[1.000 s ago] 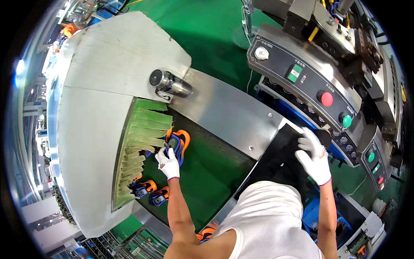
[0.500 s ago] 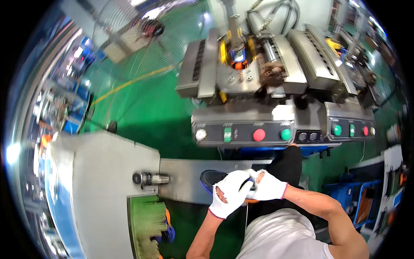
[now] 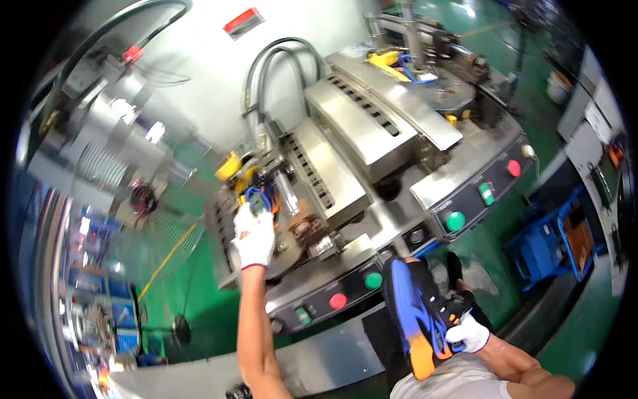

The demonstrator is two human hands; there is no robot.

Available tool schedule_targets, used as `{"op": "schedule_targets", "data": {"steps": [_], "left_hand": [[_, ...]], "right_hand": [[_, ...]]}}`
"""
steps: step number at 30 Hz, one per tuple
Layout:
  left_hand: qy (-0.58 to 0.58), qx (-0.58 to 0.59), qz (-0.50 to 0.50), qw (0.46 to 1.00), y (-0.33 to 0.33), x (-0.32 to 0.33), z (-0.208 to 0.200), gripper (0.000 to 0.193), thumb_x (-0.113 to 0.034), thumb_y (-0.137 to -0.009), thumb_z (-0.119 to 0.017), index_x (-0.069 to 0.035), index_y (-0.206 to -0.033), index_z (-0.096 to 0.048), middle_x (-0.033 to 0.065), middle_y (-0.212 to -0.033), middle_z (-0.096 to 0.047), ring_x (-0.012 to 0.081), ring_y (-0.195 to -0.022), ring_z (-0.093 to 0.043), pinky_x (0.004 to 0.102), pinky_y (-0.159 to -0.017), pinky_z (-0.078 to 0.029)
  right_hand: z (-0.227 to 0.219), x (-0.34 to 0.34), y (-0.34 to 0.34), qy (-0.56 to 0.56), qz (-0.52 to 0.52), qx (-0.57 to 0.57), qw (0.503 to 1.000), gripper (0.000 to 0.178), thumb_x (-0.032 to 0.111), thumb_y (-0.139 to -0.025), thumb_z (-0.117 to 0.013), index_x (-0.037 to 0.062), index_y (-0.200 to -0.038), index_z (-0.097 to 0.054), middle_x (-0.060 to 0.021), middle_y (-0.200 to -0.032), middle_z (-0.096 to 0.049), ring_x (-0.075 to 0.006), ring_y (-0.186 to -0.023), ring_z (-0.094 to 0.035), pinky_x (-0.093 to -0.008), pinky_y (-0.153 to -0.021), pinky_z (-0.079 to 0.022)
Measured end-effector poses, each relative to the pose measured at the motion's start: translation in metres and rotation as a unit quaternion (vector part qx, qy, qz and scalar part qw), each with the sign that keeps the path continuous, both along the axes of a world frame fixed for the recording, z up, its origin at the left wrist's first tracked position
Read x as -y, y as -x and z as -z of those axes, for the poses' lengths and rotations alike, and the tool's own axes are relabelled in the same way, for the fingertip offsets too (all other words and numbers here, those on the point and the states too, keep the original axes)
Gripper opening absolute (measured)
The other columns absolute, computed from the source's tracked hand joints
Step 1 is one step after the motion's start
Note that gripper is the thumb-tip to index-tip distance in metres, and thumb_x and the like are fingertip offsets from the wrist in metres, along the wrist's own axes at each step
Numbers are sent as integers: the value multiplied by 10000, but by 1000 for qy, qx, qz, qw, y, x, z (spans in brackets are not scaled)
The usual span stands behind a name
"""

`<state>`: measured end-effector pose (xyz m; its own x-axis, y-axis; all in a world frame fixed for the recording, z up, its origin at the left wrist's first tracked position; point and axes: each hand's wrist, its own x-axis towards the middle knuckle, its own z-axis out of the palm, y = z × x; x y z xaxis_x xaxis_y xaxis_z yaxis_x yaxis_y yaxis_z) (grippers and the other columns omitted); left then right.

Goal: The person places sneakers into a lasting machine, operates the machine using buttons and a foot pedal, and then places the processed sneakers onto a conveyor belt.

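Observation:
My right hand (image 3: 468,333), in a white glove, grips a black shoe (image 3: 413,309) with a blue and orange sole, in front of my torso at the lower right. The shoe is tilted, its sole turned to the left and its orange end downward. My left hand (image 3: 254,238), gloved too, reaches forward to the left station of the metal machine (image 3: 359,126). Its fingertips meet a blue and dark shoe (image 3: 258,197) sitting among yellow clamp parts (image 3: 228,166). Blur hides how those fingers are set around it.
A front panel (image 3: 332,299) with red and green buttons runs below the left station. The right station has a similar panel (image 3: 475,193) and holds another blue item (image 3: 419,74). A blue cart (image 3: 548,246) stands at right, a fan (image 3: 143,196) at far left.
The view has swung to the right. My hands, together over a shoe before, are now apart: the left has gone forward to the machine, while the right holds the shoe up near my body.

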<state>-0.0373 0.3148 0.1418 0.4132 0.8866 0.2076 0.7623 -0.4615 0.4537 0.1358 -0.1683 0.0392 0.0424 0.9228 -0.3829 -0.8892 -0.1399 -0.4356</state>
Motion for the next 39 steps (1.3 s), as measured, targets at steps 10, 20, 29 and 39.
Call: {"op": "schedule_targets", "data": {"steps": [10, 20, 29, 39], "left_hand": [[-54, -143, -139, 978, -12, -143, 49, 825, -436, -813, -800, 25, -1416, -477, 280, -1268, -680, 416, -1172, -671, 472, -1016, -515], [-146, 185, -56, 970, 102, 21, -62, 627, -121, -894, -815, -1, -1424, -502, 112, -1205, -655, 215, -1031, -638, 377, -949, -537], [47, 173, -304, 936, 280, 321, 59, 812, -27, -740, -834, 10, -1455, -450, 180, -1160, -650, 225, -1060, -658, 383, -936, -542], [125, 31, -331, 935, 332, 402, 188, 742, -251, -727, -917, -68, -1363, -580, 204, -1243, -638, 403, -1140, -646, 490, -948, -543]], "right_hand": [[-12, 15, -15, -34, 33, 53, 997, 934, -14, -832, -775, 13, -1647, -321, -86, -1615, -466, -188, -1393, -511, -383, -1182, -398], [-42, -43, 5, 35, 45, 88, 994, 746, -55, -809, -721, 22, -1520, -509, -119, -1249, -726, -230, -1011, -730, -382, -885, -604], [-110, -222, 52, -19, -23, 295, 955, 420, 1, -916, -719, 25, -1319, -602, -87, -1056, -716, -152, -786, -699, -313, -786, -619], [-106, -554, 74, -12, -87, 567, 819, 304, 134, -763, -833, 45, -1021, -698, -106, -970, -723, -234, -911, -676, -420, -815, -579]]}}
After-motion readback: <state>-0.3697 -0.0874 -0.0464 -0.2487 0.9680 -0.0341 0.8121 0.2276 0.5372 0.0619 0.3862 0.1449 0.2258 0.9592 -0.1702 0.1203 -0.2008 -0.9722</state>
